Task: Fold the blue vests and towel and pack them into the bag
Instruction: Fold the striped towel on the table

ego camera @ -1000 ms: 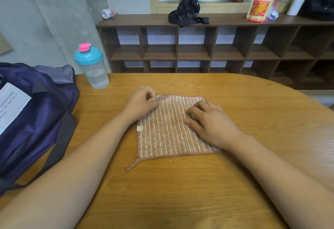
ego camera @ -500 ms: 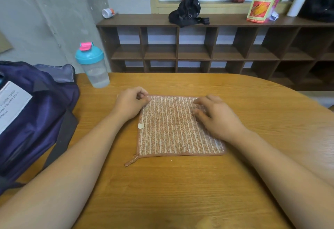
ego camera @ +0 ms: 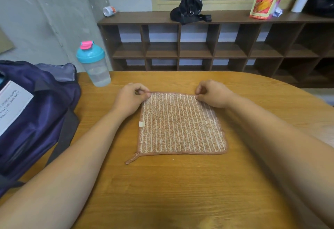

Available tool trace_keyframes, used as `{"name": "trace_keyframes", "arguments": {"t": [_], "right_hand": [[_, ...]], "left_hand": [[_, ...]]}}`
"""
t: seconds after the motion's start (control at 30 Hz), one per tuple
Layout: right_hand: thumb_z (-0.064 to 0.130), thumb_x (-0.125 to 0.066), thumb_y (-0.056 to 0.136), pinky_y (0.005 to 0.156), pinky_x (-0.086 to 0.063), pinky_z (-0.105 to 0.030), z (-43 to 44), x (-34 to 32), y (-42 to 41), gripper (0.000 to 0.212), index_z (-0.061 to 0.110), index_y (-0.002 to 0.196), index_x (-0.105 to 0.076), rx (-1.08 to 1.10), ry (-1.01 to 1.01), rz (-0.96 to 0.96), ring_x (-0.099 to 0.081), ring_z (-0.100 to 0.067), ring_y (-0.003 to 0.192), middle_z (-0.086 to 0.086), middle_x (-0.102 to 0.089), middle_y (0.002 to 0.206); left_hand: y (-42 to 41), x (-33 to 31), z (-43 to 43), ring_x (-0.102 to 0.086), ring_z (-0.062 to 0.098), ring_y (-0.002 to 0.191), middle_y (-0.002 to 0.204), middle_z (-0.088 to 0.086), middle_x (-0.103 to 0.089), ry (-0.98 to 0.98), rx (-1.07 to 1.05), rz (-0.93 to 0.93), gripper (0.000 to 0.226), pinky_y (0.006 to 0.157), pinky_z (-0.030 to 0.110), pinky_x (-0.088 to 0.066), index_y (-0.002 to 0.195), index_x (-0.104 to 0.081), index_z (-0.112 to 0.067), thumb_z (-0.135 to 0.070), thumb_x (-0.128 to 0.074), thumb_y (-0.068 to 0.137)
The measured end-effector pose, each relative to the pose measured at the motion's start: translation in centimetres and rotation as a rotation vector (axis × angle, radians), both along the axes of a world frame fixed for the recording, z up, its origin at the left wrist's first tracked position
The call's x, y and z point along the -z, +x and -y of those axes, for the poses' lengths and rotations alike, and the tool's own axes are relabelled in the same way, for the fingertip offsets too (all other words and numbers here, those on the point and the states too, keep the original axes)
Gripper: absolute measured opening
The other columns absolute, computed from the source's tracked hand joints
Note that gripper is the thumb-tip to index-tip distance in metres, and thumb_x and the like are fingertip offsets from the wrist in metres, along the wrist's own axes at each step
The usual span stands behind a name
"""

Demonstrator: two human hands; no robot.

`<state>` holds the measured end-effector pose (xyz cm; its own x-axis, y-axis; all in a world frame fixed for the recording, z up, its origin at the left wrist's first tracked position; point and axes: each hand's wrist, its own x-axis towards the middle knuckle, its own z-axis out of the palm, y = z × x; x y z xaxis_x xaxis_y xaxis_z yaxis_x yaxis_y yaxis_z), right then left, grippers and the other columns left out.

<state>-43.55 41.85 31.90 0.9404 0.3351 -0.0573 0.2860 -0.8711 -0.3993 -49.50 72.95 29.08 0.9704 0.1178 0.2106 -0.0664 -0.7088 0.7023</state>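
A small brown-and-cream striped towel lies flat on the wooden table, with a loop tag at its near left corner. My left hand pinches the towel's far left corner. My right hand pinches its far right corner. A dark blue bag with a white label sits at the table's left side, its top open. No blue vests are visible; the inside of the bag is hidden.
A clear shaker bottle with a teal lid stands at the table's far left, next to the bag. Behind the table runs a low brown cubby shelf with a black cap, a snack packet and a small jar on top.
Both hands slid from the towel's middle outward and away from me to its far corners and closed on them. The towel now lies flatter and squarer.
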Motion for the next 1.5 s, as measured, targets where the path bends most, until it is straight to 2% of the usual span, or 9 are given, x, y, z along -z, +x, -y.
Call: {"name": "trace_keyframes", "arguments": {"t": [0.07, 0.13, 0.3, 0.47, 0.6, 0.8, 0.97, 1.2, 1.5], "right_hand": [[0.020, -0.066, 0.101, 0.078, -0.056, -0.031, 0.1, -0.6, 0.1, 0.002, 0.021, 0.100, -0.065, -0.004, -0.008, -0.067, -0.071, -0.016, 0.089, 0.000, -0.072, 0.097], [0.015, -0.061, 0.103, 0.074, -0.056, -0.028, 0.2, -1.0, 0.0, 0.006, 0.019, 0.100, -0.064, -0.015, -0.036, -0.071, -0.072, -0.017, 0.090, -0.002, -0.072, 0.097], [0.017, -0.056, 0.105, 0.100, -0.052, -0.049, 0.9, -2.2, -1.2, 0.009, 0.025, 0.100, -0.057, -0.018, 0.017, 0.103, -0.065, -0.014, 0.090, 0.003, -0.069, 0.095], [0.012, -0.066, 0.102, 0.089, -0.056, -0.032, 2.8, -4.2, -4.7, 0.018, 0.025, 0.114, -0.060, -0.076, 0.203, 0.288, -0.066, -0.005, 0.092, 0.013, -0.068, 0.098], [0.015, -0.071, 0.099, 0.093, -0.050, -0.024, 3.8, -4.8, -8.9, 0.020, 0.027, 0.115, -0.069, -0.156, 0.209, 0.307, -0.064, -0.001, 0.101, 0.015, -0.069, 0.103], [0.012, -0.073, 0.095, 0.090, -0.051, -0.020, 5.4, -3.0, -14.3, 0.016, 0.024, 0.106, -0.074, -0.285, 0.205, 0.340, -0.064, -0.004, 0.101, 0.014, -0.070, 0.102], [0.006, -0.075, 0.092, 0.087, -0.051, -0.024, 6.4, -1.0, -17.0, 0.018, 0.021, 0.103, -0.074, -0.298, 0.238, 0.334, -0.064, -0.008, 0.099, 0.010, -0.066, 0.103], [0.005, -0.076, 0.091, 0.080, -0.055, -0.036, 6.7, 1.4, -18.0, 0.021, 0.024, 0.098, -0.072, -0.324, 0.285, 0.278, -0.066, -0.012, 0.092, 0.009, -0.064, 0.103], [0.005, -0.075, 0.092, 0.081, -0.055, -0.041, 6.7, 2.6, -17.6, 0.020, 0.020, 0.106, -0.074, -0.337, 0.241, 0.412, -0.062, -0.015, 0.097, 0.005, -0.061, 0.106]], "left_hand": [[0.1, 0.0, 0.0, -0.059, 0.008, 0.093, 0.098, -0.008, -0.067, -0.014, -0.001, 0.010, 0.004, 0.084, 0.035, -0.048, 0.093, -0.077, -0.035, -0.035, -0.080, 0.091], [0.1, -0.1, 0.1, -0.058, 0.007, 0.093, 0.098, -0.009, -0.067, -0.034, -0.002, 0.031, 0.004, 0.082, 0.033, -0.046, 0.094, -0.077, -0.035, -0.037, -0.080, 0.091], [-0.5, -1.3, 0.2, -0.056, 0.007, 0.088, 0.102, -0.006, -0.068, -0.060, -0.006, 0.090, 0.003, 0.077, 0.031, -0.044, 0.095, -0.078, -0.034, -0.035, -0.080, 0.092], [-3.0, -3.6, -0.5, -0.054, 0.008, 0.083, 0.097, -0.009, -0.068, -0.021, 0.041, 0.141, 0.005, 0.078, 0.031, -0.045, 0.094, -0.077, -0.037, -0.034, -0.081, 0.092], [-7.1, -5.2, -0.6, -0.060, 0.017, 0.089, 0.100, -0.007, -0.071, 0.014, 0.106, 0.113, 0.007, 0.082, 0.032, -0.049, 0.099, -0.078, -0.030, -0.029, -0.080, 0.092], [-13.0, -5.2, -0.3, -0.058, 0.009, 0.088, 0.092, -0.009, -0.068, 0.078, 0.222, 0.056, 0.011, 0.076, 0.013, -0.043, 0.096, -0.079, -0.031, -0.024, -0.083, 0.089], [-15.9, -3.6, -0.3, -0.062, 0.016, 0.093, 0.101, -0.008, -0.067, 0.135, 0.314, 0.055, 0.015, 0.087, 0.030, -0.051, 0.096, -0.079, -0.034, -0.023, -0.084, 0.088], [-16.8, -1.9, 0.0, -0.065, 0.011, 0.104, 0.105, -0.015, -0.065, 0.245, 0.421, 0.111, 0.020, 0.093, 0.035, -0.052, 0.096, -0.077, -0.032, -0.016, -0.085, 0.086], [-16.3, -1.2, -0.3, -0.057, 0.013, 0.103, 0.105, -0.016, -0.060, 0.468, 0.349, 0.232, 0.018, 0.086, 0.044, -0.043, 0.101, -0.072, -0.031, -0.019, -0.079, 0.090]]}}
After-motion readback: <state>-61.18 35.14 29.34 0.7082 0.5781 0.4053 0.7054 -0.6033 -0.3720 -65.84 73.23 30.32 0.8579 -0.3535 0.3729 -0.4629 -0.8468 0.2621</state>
